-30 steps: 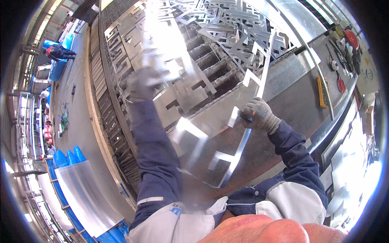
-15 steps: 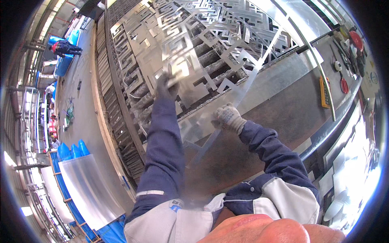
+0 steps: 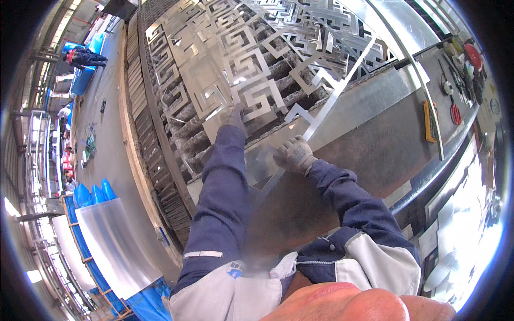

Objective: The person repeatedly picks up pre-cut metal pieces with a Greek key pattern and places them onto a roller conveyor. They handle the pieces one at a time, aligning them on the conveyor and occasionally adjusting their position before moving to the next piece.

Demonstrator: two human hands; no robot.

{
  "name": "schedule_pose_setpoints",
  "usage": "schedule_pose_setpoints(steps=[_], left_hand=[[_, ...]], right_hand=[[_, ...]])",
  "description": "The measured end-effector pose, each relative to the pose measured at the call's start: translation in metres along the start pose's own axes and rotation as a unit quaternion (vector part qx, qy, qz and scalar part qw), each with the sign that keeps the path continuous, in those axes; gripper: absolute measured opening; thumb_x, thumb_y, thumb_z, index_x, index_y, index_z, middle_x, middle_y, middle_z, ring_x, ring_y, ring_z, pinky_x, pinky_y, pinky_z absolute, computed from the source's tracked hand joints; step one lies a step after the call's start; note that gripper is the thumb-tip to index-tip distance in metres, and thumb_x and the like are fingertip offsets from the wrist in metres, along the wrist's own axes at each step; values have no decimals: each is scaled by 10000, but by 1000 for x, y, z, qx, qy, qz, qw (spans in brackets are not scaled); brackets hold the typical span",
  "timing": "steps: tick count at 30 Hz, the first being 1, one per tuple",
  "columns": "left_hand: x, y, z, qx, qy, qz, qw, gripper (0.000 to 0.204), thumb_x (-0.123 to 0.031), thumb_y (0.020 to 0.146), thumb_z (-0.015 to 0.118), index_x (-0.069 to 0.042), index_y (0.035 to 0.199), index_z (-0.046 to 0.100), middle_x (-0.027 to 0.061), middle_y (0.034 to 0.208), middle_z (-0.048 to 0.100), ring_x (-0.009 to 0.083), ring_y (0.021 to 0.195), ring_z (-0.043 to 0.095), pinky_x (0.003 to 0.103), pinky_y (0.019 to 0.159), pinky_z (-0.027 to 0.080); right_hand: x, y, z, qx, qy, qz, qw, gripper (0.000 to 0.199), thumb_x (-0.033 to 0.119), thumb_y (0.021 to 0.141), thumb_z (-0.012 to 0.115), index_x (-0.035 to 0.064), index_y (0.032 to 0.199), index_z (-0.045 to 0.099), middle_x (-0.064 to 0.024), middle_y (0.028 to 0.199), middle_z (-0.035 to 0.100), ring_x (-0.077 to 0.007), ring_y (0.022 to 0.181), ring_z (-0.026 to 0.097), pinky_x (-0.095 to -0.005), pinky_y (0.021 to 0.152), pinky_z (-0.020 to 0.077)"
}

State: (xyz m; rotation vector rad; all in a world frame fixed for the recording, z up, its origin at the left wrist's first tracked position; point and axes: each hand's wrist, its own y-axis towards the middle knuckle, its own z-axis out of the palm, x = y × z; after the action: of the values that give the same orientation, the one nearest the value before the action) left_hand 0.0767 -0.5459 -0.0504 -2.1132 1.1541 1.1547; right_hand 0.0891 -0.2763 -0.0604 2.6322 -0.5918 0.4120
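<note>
Navy sleeves (image 3: 219, 187) reached toward a slatted bed (image 3: 292, 97), a gloved hand at the end of each. The right hand (image 3: 295, 154), just outside the bed's near edge, was curled around a long notched metal strip (image 3: 327, 107). The strip passed through that grasp: one part slanted up across the bed's near edge toward a jumble of cut metal pieces (image 3: 321, 33) at the bed's far right, while the other ran down in front of the bed, its lower end blurred. The left hand (image 3: 234, 116) was stretched out over the near part of the bed, at the near edge of a fretwork sheet (image 3: 201, 75) that lay on the slats beyond the fingers. Whether those fingers gripped the sheet or only touched it could not be told, as they were blurred and partly hidden. A brown work surface (image 3: 369, 128) stretched along the bed's near side; to the right of the bed lay a yellow-edged device (image 3: 430, 120) and a red-handled tool (image 3: 455, 113). Another person (image 3: 84, 57) in dark clothing appeared well to the bed's left.
</note>
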Motion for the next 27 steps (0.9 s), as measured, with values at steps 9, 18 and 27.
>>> schedule_pose_setpoints(steps=[9,18,27], left_hand=[[-138,45,18,-77,-240,-83,964,495,-363,922,635,-25,1283,602,170,986,694,324,956,679,398,865,535],[-142,18,6,32,21,-33,999,433,-370,990,541,7,1169,656,190,988,724,232,991,715,391,827,574],[-162,14,7,11,-238,-67,969,277,-367,940,646,-121,1064,675,40,908,707,219,802,695,361,722,584]], right_hand=[[10,8,-19,101,-24,36,994,349,469,898,596,179,1050,716,-41,1028,680,-242,1035,644,-453,949,420],[50,53,-30,131,0,110,985,361,393,840,664,126,1077,718,-85,994,700,-253,1004,657,-436,1007,401],[8,23,-31,209,-50,60,975,342,390,933,594,152,1160,684,-78,1161,665,-272,1178,594,-465,1118,349]])
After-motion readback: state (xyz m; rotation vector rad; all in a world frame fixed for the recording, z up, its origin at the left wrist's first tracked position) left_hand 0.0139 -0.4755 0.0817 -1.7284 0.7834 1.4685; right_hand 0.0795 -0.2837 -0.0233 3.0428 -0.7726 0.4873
